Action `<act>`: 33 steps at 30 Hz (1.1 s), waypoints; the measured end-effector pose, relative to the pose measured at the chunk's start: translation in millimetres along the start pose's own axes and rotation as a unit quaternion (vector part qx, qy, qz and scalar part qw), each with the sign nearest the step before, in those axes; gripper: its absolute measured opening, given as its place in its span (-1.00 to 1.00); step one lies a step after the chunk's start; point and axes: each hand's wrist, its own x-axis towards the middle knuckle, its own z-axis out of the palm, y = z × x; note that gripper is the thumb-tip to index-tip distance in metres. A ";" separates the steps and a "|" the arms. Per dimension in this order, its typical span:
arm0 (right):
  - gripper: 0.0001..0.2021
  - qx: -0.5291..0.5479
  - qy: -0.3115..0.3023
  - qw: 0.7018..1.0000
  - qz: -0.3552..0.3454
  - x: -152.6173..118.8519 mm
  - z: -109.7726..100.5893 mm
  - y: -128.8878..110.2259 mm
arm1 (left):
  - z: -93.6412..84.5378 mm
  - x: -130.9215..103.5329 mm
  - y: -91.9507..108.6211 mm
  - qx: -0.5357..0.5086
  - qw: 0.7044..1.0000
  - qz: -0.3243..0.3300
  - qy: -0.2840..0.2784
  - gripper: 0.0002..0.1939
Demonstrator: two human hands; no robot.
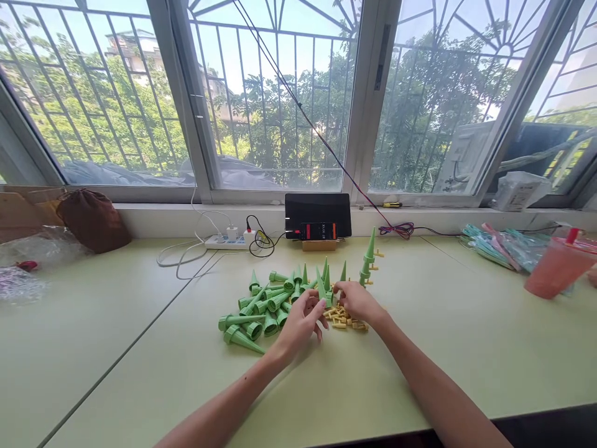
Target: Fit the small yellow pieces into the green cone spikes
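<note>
My left hand (301, 323) is closed around a green plastic watering spike (321, 290), held point upward between thumb and fingers. Close beside it, my right hand (359, 303) is bent over with its fingertips pinched together near the spike; whatever lies between them is hidden. Under the right hand is a heap of small yellow valve pieces (339, 320). A pile of loose green spikes (268, 302) lies to the left of my hands, some on their sides with hollow ends showing. Behind the right hand stands a stack of green spikes (367, 261) with yellow pieces sticking out sideways.
At the back, a phone (318, 231) showing a timer leans against a dark tablet (342, 208). A power strip (228, 241) with cables sits left of them. On the right are a red cup (559, 264) and plastic packets (494, 246); a brown pouch (93, 218) stands far left.
</note>
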 end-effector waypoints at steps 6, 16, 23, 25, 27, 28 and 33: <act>-0.77 -0.016 0.032 0.999 0.015 1.3 4.2 -2.3 | 0.7 -0.6 1.4 0.000 1.000 -0.003 0.000 -0.61; -0.86 -0.039 0.065 0.997 0.011 -0.5 5.6 -7.9 | 0.9 -0.4 -0.3 0.000 1.000 0.001 -0.004 -0.59; -0.86 0.038 0.181 0.980 -0.068 0.0 3.1 -13.1 | 1.5 -0.9 1.7 0.000 1.000 0.006 0.007 -0.63; -0.86 0.076 0.214 0.968 -0.111 -1.5 0.8 -17.9 | 1.1 -0.4 1.5 -0.004 1.000 0.011 0.018 -0.63; -0.86 0.123 0.233 0.953 -0.151 -3.7 -0.9 -23.4 | 0.3 0.6 0.3 -0.008 0.999 0.017 0.032 -0.63; -0.86 0.149 0.237 0.945 -0.167 -5.0 -1.2 -26.0 | -0.2 1.0 -0.6 -0.009 0.999 0.021 0.039 -0.63; -0.83 0.217 0.222 0.924 -0.224 -9.9 0.6 -35.0 | -2.2 2.2 -4.1 -0.001 0.997 0.041 0.068 -0.64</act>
